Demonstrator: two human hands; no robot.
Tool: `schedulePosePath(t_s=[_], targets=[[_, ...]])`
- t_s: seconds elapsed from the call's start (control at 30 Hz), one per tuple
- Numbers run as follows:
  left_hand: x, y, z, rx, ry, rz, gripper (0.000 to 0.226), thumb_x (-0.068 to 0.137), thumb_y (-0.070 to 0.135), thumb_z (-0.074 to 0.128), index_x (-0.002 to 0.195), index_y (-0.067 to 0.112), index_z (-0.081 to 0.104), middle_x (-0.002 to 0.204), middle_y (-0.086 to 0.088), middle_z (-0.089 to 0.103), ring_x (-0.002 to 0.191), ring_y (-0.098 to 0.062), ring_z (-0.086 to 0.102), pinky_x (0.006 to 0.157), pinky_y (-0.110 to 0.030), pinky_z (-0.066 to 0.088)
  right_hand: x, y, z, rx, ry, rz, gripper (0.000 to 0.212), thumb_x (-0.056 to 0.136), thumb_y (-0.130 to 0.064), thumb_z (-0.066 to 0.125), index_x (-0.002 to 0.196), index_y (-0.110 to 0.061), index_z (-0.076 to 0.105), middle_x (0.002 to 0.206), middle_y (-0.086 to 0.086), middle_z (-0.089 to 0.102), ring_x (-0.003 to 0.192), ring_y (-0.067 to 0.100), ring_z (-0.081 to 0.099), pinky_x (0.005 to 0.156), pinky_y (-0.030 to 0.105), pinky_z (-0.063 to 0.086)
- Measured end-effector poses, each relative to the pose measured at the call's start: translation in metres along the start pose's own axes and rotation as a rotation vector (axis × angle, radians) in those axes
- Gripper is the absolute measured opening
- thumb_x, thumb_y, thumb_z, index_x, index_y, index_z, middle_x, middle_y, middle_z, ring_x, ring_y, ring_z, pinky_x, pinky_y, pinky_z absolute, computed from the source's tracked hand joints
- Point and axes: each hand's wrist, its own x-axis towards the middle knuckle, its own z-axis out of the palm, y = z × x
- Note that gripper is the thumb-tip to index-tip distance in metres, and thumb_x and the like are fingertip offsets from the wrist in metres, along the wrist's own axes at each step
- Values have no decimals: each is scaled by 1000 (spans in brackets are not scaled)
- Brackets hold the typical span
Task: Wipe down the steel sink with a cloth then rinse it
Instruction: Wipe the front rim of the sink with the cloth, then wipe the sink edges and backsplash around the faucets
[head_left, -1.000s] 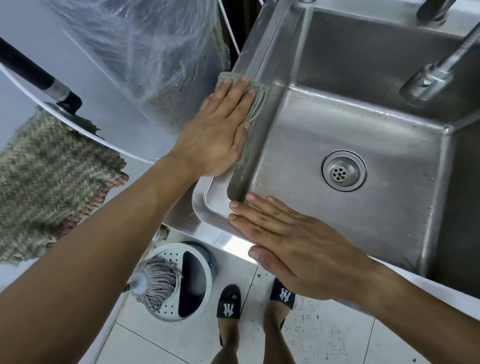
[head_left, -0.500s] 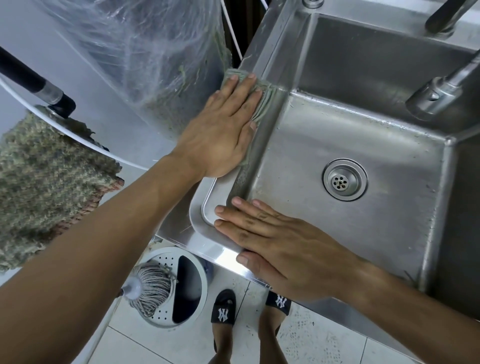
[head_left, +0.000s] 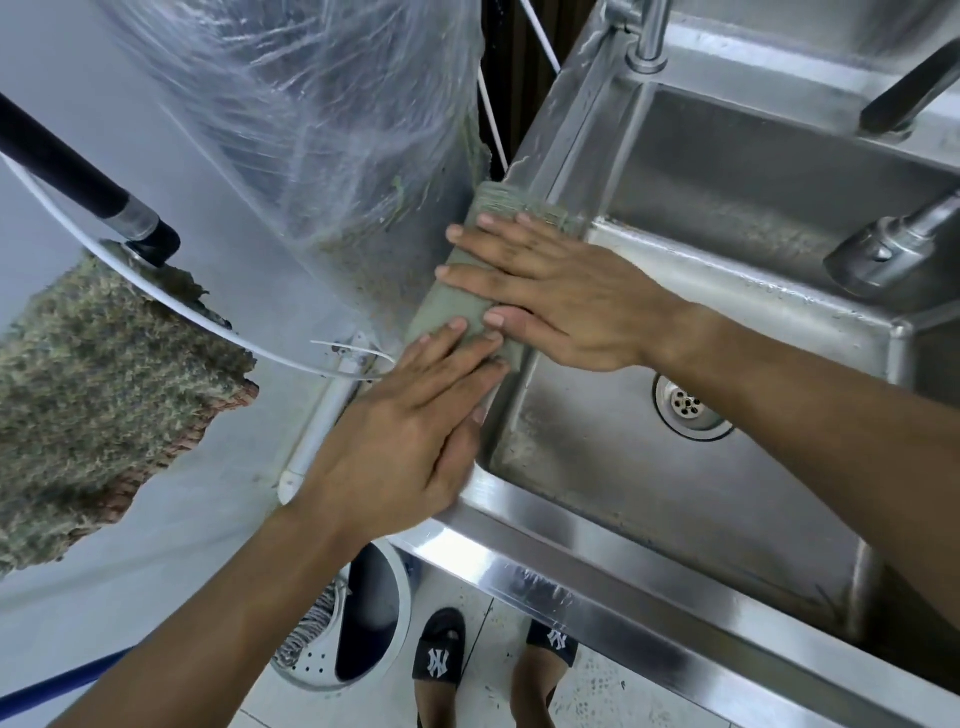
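A person's right hand (head_left: 550, 291) lies flat, fingers straight, pressing a folded grey-green cloth (head_left: 457, 306) onto the left rim of a stainless steel sink (head_left: 613, 519), while the left hand (head_left: 410, 431), also flat and grasping nothing, pins the cloth's nearer end just below it. The cloth straddles the narrow rim, its far end bunched toward the basin's back corner. Because neither hand grips the cloth, a hard push could slide it off the outer edge into the gap beside the crinkled clear plastic sheeting (head_left: 322, 130), or down into the basin toward the round steel drain (head_left: 685, 405). Grit speckling the inner left wall suggests the basin itself is not yet wiped, and dragging dirt over the edge could smear it further. The chrome faucet spout (head_left: 883, 249) hangs above the right forearm, where a raised arm might knock it. Below the sink's front lip, a white mop bucket (head_left: 363, 623) and 2 black slippers (head_left: 441, 654) stand on tiled floor that any runoff from rinsing would probably make slippery
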Motion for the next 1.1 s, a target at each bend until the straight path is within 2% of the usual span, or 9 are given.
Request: schedulePosePath(t_s=[0.17, 0.23, 0.33, 0.43, 0.5, 0.63, 0.7, 0.9, 1.1], targets=[[1, 4, 0, 81, -69, -110, 58, 106, 22, 43, 161, 6, 31, 171, -9, 21, 161, -23, 9, 131, -38, 10, -5, -27, 15, 119, 163, 467, 57, 112, -46, 19, 165, -28, 12, 173, 1, 6, 160, 23, 1, 130, 45, 3], [2, 4, 2, 134, -103, -142, 61, 109, 28, 36, 164, 7, 20, 173, -8, 12, 161, -21, 1, 131, -39, 7, 0, -37, 13, 85, 237, 611, 58, 111, -47, 23, 164, -23, 21, 169, 10, 20, 155, 32, 16, 129, 47, 13], [6, 3, 4, 176, -140, -159, 63, 109, 32, 30, 165, 9, 15, 174, -6, 6, 161, -19, -2, 131, -39, 6, 1, -16, -2, -35, 280, 361, 57, 109, -46, 33, 156, -15, 41, 157, 17, 39, 146, 36, 31, 125, 51, 24], [6, 3, 4, 180, -140, -158, 62, 109, 33, 29, 165, 10, 14, 174, -5, 5, 161, -19, -3, 131, -39, 5, -1, 19, -3, -25, 43, -24, 54, 112, -42, 28, 162, -21, 29, 171, 6, 18, 159, 28, 8, 130, 46, 8], [6, 4, 6, 189, -138, -152, 61, 109, 33, 29, 165, 11, 18, 174, -5, 8, 161, -20, -2, 131, -40, 5, 1, 35, 0, 4, 27, 42, 54, 112, -42, 23, 164, -25, 20, 173, 1, 10, 160, 22, 0, 130, 43, 2], [14, 1, 3, 193, -139, -144, 61, 109, 36, 28, 164, 11, 21, 173, -5, 12, 161, -20, 1, 130, -36, 2, 17, 26, -4, 213, 175, 526, 55, 112, -44, 18, 165, -29, 9, 173, -6, -1, 159, 17, -9, 130, 44, -2], [34, -4, 4, 189, -136, -161, 63, 109, 40, 24, 165, 10, 17, 174, -6, 8, 161, -20, -1, 130, -36, 0, 23, 18, -8, 274, 152, 609, 57, 112, -43, 18, 165, -28, 8, 173, -7, -6, 158, 16, -14, 129, 40, -9], [73, -11, 20, 272, -105, -132, 64, 109, 37, 25, 162, 1, 25, 171, -18, 17, 160, -33, 9, 130, -49, 14, 18, 73, -25, 70, 22, 95, 54, 112, -36, 23, 164, -22, 22, 172, -3, 15, 160, 17, -1, 131, 43, 2], [72, -11, 21, 273, -91, -123, 62, 110, 37, 25, 163, 5, 25, 172, -13, 15, 161, -27, 7, 130, -49, 16, 47, 104, -23, 162, 233, 391, 51, 110, -35, 25, 158, -21, 38, 167, 0, 32, 159, 22, 14, 129, 49, 12]])
